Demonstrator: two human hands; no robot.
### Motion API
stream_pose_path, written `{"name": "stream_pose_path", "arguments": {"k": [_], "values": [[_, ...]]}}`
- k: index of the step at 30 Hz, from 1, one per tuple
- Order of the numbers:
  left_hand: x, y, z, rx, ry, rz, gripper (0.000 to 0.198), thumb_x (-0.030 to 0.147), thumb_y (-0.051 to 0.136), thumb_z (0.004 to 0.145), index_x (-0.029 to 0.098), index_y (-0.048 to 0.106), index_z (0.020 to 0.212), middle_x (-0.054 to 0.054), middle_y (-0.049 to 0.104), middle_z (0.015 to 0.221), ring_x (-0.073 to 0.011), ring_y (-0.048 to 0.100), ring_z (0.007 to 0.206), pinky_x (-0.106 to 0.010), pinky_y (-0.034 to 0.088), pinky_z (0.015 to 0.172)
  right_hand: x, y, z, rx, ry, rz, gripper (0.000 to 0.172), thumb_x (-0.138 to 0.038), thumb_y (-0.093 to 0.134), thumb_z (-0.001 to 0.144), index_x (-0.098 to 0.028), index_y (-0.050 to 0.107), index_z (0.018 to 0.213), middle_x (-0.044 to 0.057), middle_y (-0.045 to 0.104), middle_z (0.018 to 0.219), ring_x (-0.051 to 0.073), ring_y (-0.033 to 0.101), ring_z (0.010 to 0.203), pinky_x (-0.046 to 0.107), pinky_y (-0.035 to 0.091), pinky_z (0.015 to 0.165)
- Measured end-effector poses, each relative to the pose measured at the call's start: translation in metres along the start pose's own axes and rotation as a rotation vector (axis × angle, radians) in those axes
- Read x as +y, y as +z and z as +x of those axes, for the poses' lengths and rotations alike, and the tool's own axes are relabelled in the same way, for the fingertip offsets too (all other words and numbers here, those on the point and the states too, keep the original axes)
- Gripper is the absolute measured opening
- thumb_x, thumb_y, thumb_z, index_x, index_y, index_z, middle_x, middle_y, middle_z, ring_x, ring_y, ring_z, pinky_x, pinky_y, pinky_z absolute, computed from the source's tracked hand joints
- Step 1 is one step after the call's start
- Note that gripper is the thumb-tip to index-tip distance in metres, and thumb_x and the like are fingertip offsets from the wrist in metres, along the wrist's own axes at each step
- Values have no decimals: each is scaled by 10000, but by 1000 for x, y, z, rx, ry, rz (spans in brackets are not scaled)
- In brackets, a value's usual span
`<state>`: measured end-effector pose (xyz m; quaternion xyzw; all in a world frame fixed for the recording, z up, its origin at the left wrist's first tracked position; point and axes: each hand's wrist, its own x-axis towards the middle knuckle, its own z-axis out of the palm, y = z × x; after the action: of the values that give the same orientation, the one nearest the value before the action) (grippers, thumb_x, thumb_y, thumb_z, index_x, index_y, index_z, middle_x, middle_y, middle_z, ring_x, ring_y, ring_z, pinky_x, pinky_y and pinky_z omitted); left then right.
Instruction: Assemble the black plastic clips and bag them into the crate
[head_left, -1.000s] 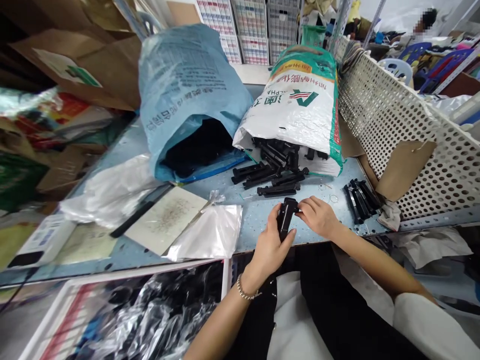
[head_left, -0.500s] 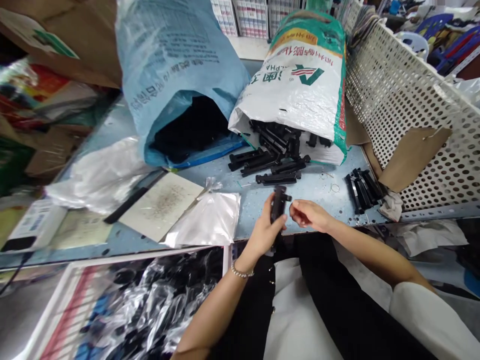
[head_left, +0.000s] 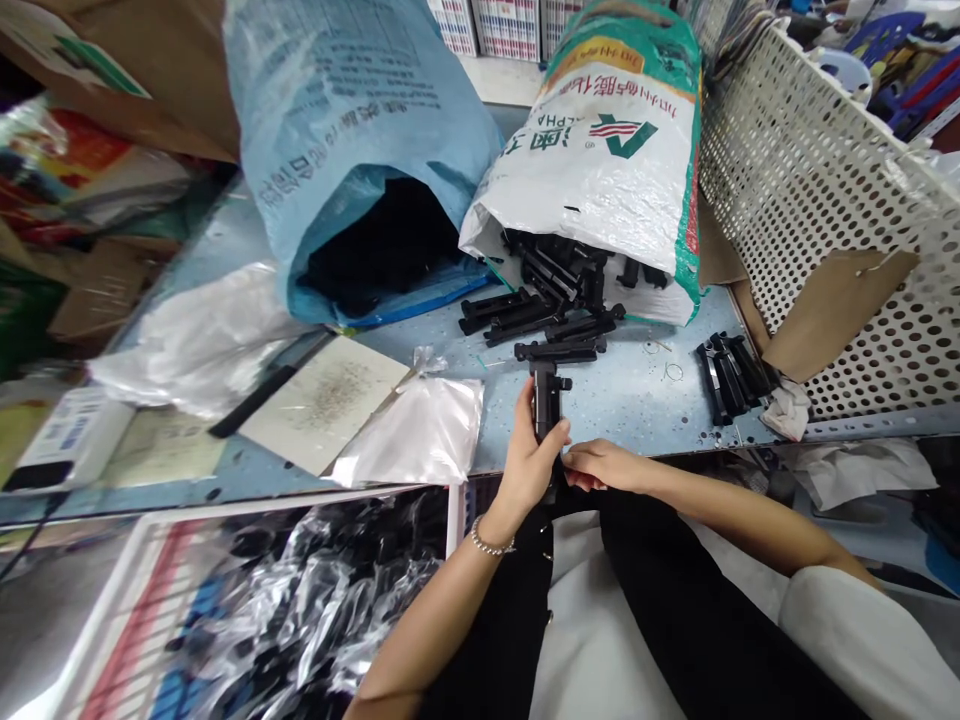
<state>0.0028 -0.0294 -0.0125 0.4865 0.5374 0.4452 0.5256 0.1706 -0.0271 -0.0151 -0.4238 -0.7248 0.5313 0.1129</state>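
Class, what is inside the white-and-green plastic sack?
Black, elongated parts show in the open mouth of the white-and-green plastic sack. Its upper side covers whatever lies deeper, which cannot be seen.

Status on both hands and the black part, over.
Left hand gripping black part. Right hand beside its lower end, contact unclear. Loose black pieces just beyond.
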Motion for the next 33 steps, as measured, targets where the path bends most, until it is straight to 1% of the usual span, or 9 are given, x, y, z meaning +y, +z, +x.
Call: {"name": "stream_pose_path", "arguments": {"k": [5,11,14,17,21,24,27,30,33], "values": [[-3,-12,-4,-119,-60,24,772,389,640,853,272,291,1531,-78,637,1203,-148,666,734,-330,581,753,-5,-40,10,471,-185,-549,390,-527,425,1013,-186,613,986,92,648,915,218,581,813,327,432,667],[10,-11,-15,-358,-262,-122,705,374,591,873,159,350,1499,-2,652,734,-182,658,571,-300,536,558,2,-66,17,272,-498,-777,404,-514,438,1012,-215,619,809,73,607,762,217,537,754,346,403,654],[-1,-7,-15,-255,-194,-37,699,378,562,900,164,319,1520,-8,679,741,-207,686,657,-337,559,649,10,-56,24,319,-439,-666,424,-493,398,1029,-210,617,802,55,605,739,195,534,712,329,390,640],[-25,-7,-1,-84,-50,187,560,395,548,916,212,458,1438,-75,721,1019,-266,682,989,-427,534,898,17,-50,40,392,-323,-610,403,-394,318,1066,-212,633,892,40,626,798,183,544,742,315,406,671],[-56,-19,29,165,14,638,364,414,557,907,192,667,1173,-153,659,1214,-391,523,1225,-619,385,1044,33,-71,74,574,-259,-821,244,-240,428,1031,-198,647,1132,108,645,1088,251,533,1035,402,409,908],[-64,-30,41,317,31,800,458,411,562,911,172,599,1300,-199,542,1385,-426,444,1295,-684,337,1051,48,-86,89,620,-148,-916,226,-189,513,988,-162,647,1168,136,653,1040,289,521,1024,432,410,885],[-58,-27,39,312,179,641,561,424,526,942,182,461,1444,-203,475,1441,-367,431,1349,-604,349,1109,46,-73,82,680,-113,-879,208,-222,482,1002,-145,664,1066,134,647,935,283,518,896,411,423,779],[-42,-10,36,209,237,250,726,441,498,965,229,164,1574,-177,384,1532,-281,492,1332,-462,431,1097,23,-39,57,758,-234,-785,275,-273,412,1030,-139,638,1109,137,637,942,278,518,881,413,425,773],[-24,4,35,182,144,45,723,425,472,982,255,104,1582,-128,419,1527,-257,484,1353,-412,421,1116,-7,-18,30,604,-453,-657,295,-358,408,1038,-176,610,1152,102,643,943,250,551,890,396,434,796]]}}
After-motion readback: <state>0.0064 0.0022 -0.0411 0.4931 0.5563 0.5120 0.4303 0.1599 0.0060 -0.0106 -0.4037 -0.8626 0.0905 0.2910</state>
